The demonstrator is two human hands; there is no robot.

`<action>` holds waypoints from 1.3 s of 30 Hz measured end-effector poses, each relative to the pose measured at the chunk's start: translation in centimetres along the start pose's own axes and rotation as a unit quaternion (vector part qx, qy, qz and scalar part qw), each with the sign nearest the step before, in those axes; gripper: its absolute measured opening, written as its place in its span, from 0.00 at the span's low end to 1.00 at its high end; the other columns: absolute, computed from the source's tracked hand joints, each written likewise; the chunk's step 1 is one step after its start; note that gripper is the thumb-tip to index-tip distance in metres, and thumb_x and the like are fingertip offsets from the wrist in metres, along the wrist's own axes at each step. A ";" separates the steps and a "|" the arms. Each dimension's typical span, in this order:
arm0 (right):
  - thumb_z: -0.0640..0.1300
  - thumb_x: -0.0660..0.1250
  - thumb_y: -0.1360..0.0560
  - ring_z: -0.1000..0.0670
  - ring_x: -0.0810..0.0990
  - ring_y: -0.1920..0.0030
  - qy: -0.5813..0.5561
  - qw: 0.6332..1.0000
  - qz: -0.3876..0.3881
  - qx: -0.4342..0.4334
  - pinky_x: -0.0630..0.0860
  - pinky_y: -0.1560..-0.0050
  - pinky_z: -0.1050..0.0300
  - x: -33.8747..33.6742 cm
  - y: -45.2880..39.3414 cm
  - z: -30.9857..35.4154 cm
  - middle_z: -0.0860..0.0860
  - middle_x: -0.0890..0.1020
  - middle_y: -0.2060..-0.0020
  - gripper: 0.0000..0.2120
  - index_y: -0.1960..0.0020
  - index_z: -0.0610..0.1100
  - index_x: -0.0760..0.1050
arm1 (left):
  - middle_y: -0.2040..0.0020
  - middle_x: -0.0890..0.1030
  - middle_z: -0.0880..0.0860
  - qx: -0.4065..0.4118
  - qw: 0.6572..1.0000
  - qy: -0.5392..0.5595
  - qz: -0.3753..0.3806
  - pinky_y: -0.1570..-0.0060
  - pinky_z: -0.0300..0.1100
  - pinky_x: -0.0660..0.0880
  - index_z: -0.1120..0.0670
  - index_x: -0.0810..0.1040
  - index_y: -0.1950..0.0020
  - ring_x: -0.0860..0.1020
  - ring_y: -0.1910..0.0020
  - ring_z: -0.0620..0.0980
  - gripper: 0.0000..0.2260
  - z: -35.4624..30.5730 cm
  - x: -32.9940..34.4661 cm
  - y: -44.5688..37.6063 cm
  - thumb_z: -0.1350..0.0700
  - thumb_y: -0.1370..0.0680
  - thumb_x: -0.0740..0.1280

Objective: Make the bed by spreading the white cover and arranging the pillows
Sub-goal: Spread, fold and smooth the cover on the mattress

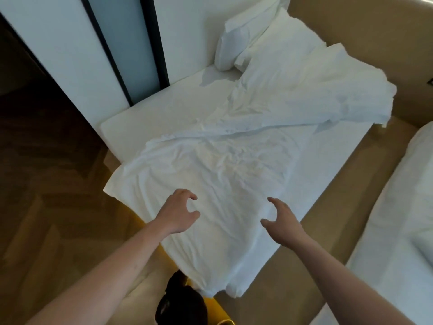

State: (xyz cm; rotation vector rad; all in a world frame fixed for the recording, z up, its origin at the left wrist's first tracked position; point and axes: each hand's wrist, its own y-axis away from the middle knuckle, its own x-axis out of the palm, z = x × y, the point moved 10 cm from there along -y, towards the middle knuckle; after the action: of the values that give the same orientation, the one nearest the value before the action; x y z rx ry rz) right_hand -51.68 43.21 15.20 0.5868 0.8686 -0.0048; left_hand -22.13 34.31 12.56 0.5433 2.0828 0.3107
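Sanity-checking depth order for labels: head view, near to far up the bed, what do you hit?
Near to far: both hands, left hand and right hand, level over the foot end → rumpled white cover → bare mattress → pillows at the head.

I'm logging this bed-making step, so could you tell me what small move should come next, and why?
Probably lower both hands and grip the crumpled white cover near its foot edge. The left hand and right hand hover over it with curled fingers, holding nothing, and it lies bunched diagonally, leaving bare mattress exposed.

The cover (225,174) lies on the bed (131,130), pillows (236,41) behind it at the head.
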 end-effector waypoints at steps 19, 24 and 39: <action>0.49 0.69 0.23 0.47 0.80 0.45 -0.071 0.996 -0.059 0.009 0.82 0.52 0.49 -16.4 1.6 -9.8 0.47 0.70 0.28 0.34 0.21 0.55 0.58 | 0.22 0.62 0.47 0.019 0.998 -0.050 -0.028 0.28 0.46 0.63 0.46 0.72 0.29 0.63 0.24 0.52 0.24 -14.2 1.7 1.8 0.44 0.24 0.70; 0.48 0.69 0.22 0.52 0.74 0.44 -0.100 0.994 -0.036 0.011 0.75 0.47 0.53 -18.9 -5.3 -11.9 0.51 0.64 0.22 0.34 0.20 0.54 0.58 | 0.23 0.62 0.47 0.012 0.999 -0.049 -0.018 0.28 0.48 0.66 0.45 0.72 0.30 0.65 0.25 0.51 0.25 -18.0 4.3 -3.0 0.44 0.25 0.71; 0.48 0.69 0.21 0.44 0.74 0.32 -0.128 0.985 0.055 0.098 0.75 0.36 0.45 -30.8 -23.7 -18.5 0.51 0.71 0.27 0.29 0.23 0.53 0.63 | 0.23 0.60 0.45 -0.105 0.992 0.015 0.067 0.28 0.44 0.65 0.46 0.70 0.28 0.62 0.24 0.48 0.23 -31.9 11.1 -16.0 0.46 0.22 0.68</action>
State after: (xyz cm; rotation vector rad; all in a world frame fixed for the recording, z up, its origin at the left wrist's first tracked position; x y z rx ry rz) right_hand -90.79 25.20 16.70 0.8003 0.5889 -0.0643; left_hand -58.36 25.60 14.79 0.5559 2.0152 0.6111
